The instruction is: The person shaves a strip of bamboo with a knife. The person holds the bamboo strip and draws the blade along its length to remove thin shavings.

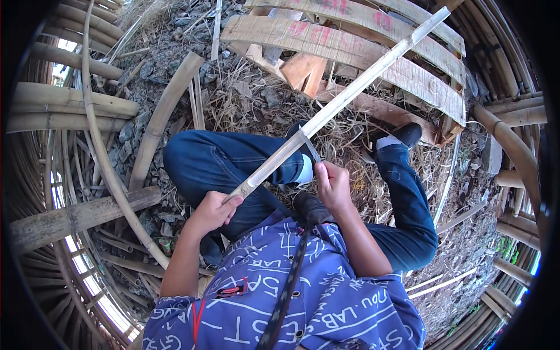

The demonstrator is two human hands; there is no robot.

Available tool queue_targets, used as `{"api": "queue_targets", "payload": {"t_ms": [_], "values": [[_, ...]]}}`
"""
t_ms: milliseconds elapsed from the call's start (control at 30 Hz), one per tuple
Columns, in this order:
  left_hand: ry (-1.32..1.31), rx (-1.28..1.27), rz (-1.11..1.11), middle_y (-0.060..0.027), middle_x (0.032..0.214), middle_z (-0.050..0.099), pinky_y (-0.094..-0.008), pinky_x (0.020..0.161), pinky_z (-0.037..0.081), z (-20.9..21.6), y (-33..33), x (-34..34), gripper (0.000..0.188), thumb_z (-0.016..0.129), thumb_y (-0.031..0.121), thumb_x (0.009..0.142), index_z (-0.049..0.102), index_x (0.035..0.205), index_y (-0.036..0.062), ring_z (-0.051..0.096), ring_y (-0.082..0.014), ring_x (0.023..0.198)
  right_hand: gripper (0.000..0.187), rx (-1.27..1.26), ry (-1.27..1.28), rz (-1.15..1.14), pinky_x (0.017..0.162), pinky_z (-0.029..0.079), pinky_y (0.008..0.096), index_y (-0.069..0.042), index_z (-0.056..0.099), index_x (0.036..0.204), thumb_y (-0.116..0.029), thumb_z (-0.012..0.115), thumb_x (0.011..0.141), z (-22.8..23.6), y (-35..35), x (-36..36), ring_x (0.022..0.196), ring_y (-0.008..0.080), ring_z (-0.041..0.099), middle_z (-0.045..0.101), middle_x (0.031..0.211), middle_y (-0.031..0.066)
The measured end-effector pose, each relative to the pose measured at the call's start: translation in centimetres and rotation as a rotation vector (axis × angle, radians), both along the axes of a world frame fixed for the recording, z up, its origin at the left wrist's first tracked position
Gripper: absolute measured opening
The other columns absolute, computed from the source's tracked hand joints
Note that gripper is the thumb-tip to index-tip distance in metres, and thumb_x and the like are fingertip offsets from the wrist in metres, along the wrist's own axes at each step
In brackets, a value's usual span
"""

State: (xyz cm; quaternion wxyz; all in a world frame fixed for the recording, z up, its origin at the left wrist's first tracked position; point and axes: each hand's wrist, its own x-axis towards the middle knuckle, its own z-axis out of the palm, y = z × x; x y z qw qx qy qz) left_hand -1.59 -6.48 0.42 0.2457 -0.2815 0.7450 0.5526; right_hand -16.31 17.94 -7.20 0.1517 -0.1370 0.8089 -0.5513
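Note:
A long split bamboo strip (344, 98) runs diagonally from near my lap up to the far right, its pale inner side showing. My left hand (214, 211) is closed around its near end. My right hand (333, 184) is closed on a knife (310, 144), whose thin blade meets the strip partway along, just beyond my knee. The knife's handle is mostly hidden inside my fist. The strip's far part passes over a wooden pallet (350, 49).
Bamboo poles stand stacked at the left (70, 108) and right (519, 175). A curved bamboo strip (96, 137) arches at my left, near a thick bamboo piece (166, 116). Shavings (256, 108) and grey rubble cover the ground around my bent legs (204, 160).

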Motion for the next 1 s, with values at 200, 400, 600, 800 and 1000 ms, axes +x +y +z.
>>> {"api": "queue_targets", "payload": {"t_ms": [200,400,600,800,1000], "values": [[-0.070,0.023,0.077,-0.0008,0.050,0.050,-0.0215,0.040,0.037,0.6,1.2,0.0,0.046,0.052,0.033,0.095,0.054,0.060,0.0043,0.047,-0.0065,0.043,0.043,-0.026,-0.037,0.036,0.046,0.038,0.0384,0.002,0.053,0.064,-0.031,0.055,0.092,1.3,-0.2,0.2,0.043,0.0317,0.047,0.046,0.050,0.0170],[0.055,-0.050,-0.015,0.0003,0.051,0.049,-0.0256,0.044,0.037,0.2,1.5,-0.1,0.053,0.052,0.039,0.095,0.053,0.059,0.0008,0.043,-0.0063,0.046,0.039,0.202,0.374,0.268,0.045,0.044,0.0410,-0.006,0.057,0.065,-0.040,0.064,0.084,2.5,-2.6,1.9,0.049,0.0324,0.057,0.056,0.054,0.0136],[0.085,-0.054,0.022,0.0009,0.051,0.048,-0.0266,0.047,0.037,0.9,2.5,-1.1,0.053,0.052,0.039,0.095,0.051,0.059,-0.0002,0.042,-0.0065,0.049,0.042,0.229,0.533,0.189,0.042,0.042,0.0383,-0.008,0.053,0.062,-0.043,0.063,0.083,1.2,-3.3,0.7,0.046,0.0284,0.056,0.053,0.053,0.0095],[0.098,-0.060,0.015,0.0005,0.051,0.048,-0.0268,0.047,0.037,1.1,2.7,-1.0,0.053,0.051,0.039,0.095,0.052,0.059,0.0001,0.043,-0.0067,0.049,0.041,0.191,0.513,0.169,0.043,0.042,0.0388,-0.007,0.052,0.063,-0.040,0.063,0.084,0.8,-3.4,1.1,0.047,0.0298,0.056,0.053,0.053,0.0101],[0.101,-0.053,0.015,-0.0004,0.051,0.049,-0.0266,0.048,0.039,1.4,3.3,-1.2,0.053,0.051,0.039,0.095,0.052,0.059,0.0005,0.045,-0.0076,0.048,0.038,0.058,0.377,0.236,0.046,0.042,0.0414,-0.005,0.053,0.063,-0.034,0.062,0.086,1.8,-3.8,3.6,0.049,0.0356,0.055,0.052,0.053,0.0161]]}}
